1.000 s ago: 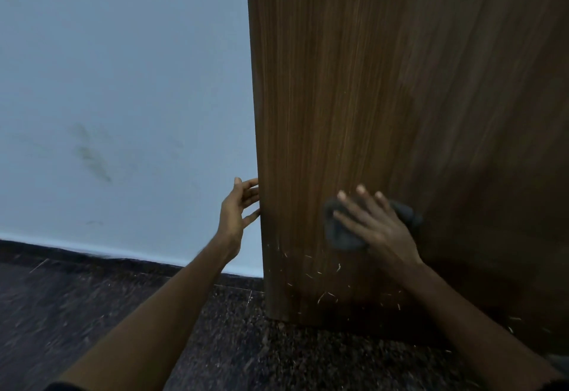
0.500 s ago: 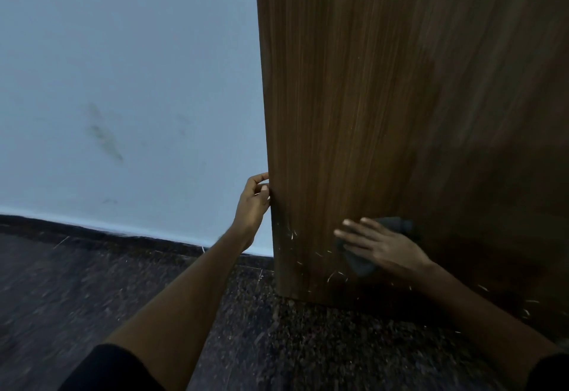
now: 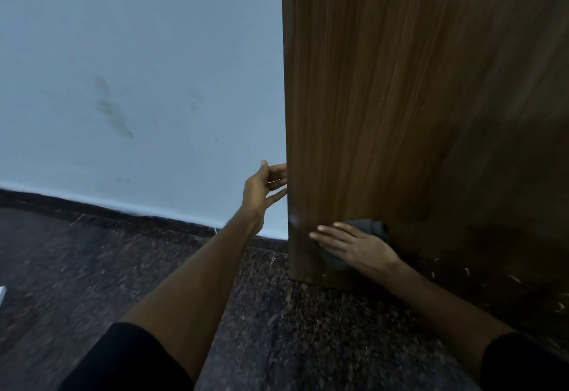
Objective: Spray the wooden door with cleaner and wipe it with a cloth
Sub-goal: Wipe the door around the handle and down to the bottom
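The brown wooden door (image 3: 400, 98) fills the right half of the head view and stands open, its free edge facing left. My right hand (image 3: 351, 244) lies flat on a dark grey cloth (image 3: 371, 226) and presses it against the door's lower left corner, just above the floor. My left hand (image 3: 264, 189) is at the door's edge a little higher up, fingers spread and reaching around that edge. Pale specks dot the door's bottom right part. No spray bottle is in view.
A pale blue wall (image 3: 138, 82) with dark smudges stands behind the door's edge. Dark speckled stone floor (image 3: 292, 329) runs below, with a dark skirting strip along the wall. A small white object (image 3: 2, 293) shows at the far left edge.
My right hand has slid the cloth down and left across the door, toward the bottom corner. My left hand stayed at the door's edge and its fingers have opened from a curled grip.
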